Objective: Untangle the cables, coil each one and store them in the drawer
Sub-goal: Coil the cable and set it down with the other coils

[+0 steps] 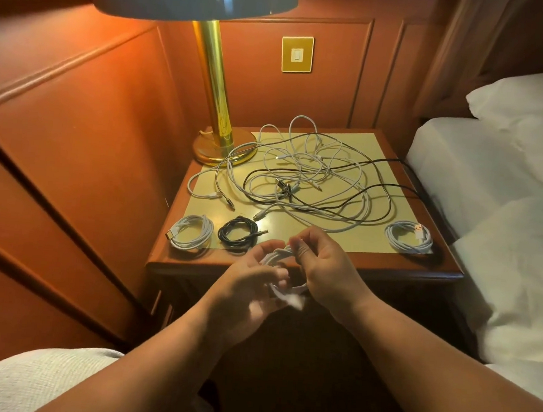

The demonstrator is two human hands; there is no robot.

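A tangle of white and black cables (305, 176) sprawls over the nightstand top (379, 142). Three coiled cables lie near its front edge: a white coil (190, 232) at the left, a black coil (238, 232) beside it, and a white coil (409, 237) at the right. In front of the nightstand, both hands hold a white cable coil (281, 255). My left hand (250, 288) grips its lower side with curled fingers. My right hand (323, 268) pinches its upper part. A blurred white end (292, 298) hangs below the hands. The drawer front is hidden in shadow.
A brass lamp (220, 143) stands at the nightstand's back left, its shade overhead. Wood panelling runs along the left and back, with a wall switch (297, 54). A bed with white sheets and pillows (506, 178) borders the right side. A white blanket (32, 379) lies at the lower left.
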